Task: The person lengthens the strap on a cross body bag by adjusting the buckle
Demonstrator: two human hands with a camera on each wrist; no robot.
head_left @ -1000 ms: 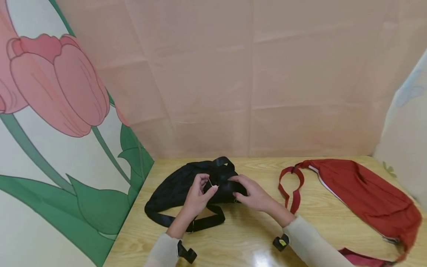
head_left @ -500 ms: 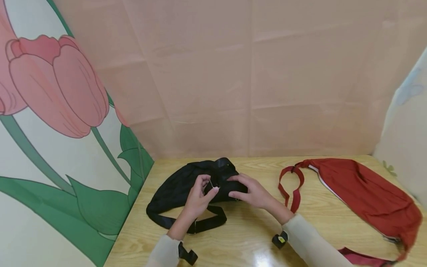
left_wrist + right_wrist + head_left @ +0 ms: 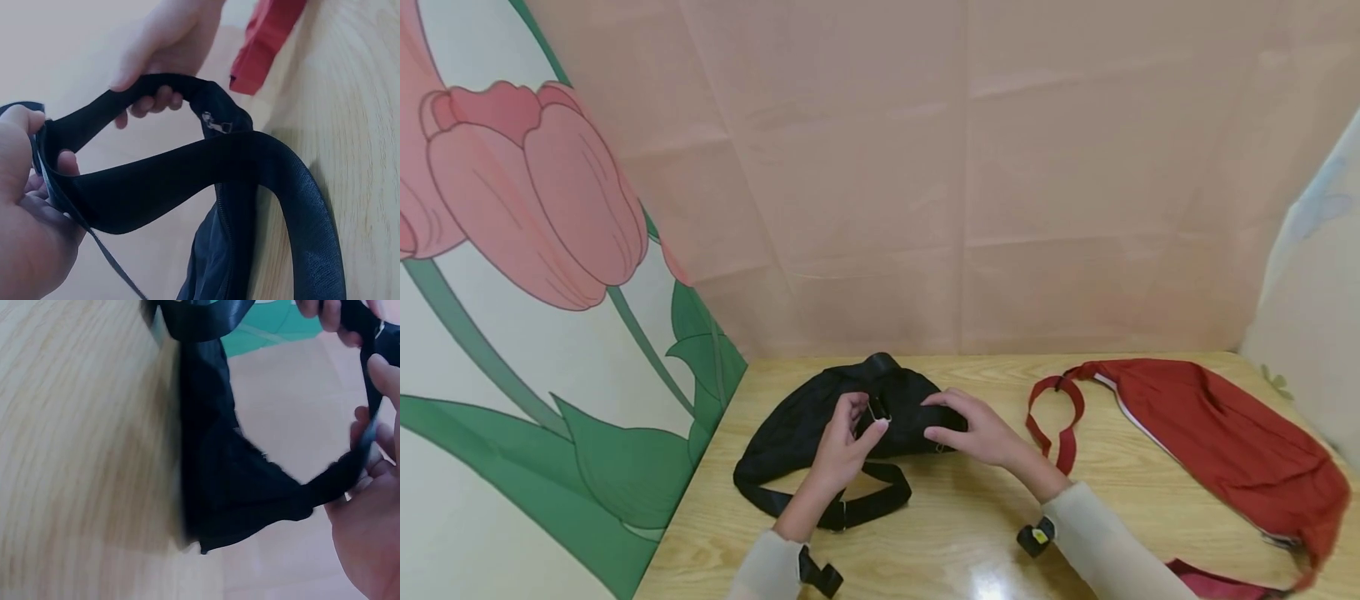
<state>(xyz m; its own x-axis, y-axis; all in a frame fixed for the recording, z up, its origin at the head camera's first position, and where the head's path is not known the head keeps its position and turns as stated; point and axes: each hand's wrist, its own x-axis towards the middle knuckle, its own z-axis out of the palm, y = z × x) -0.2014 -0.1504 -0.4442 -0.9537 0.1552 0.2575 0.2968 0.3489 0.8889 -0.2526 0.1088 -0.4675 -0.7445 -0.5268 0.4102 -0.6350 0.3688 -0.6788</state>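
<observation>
A black waist bag (image 3: 790, 417) with a webbing strap lies on the table, its right end near my hands. My left hand (image 3: 842, 442) pinches the strap at a thin metal buckle (image 3: 877, 408). To its right, my right hand (image 3: 977, 429) holds the strap close to the bag's end, thumb on one side and fingertips beneath in the left wrist view. Between both hands the strap (image 3: 169, 181) forms a loop, and another stretch curves down to the table. A metal zipper pull (image 3: 217, 123) shows on the bag's end.
A red waist bag (image 3: 1217, 425) with its own strap lies on the right of the wooden table (image 3: 955, 533). A pinkish cloth backdrop (image 3: 962, 208) stands behind, and a tulip-printed panel (image 3: 535, 192) on the left.
My right hand has shifted slightly right along with the bag's right end. The strap loop on top of the bag has moved left and dropped. My left hand stays nearly in place.
</observation>
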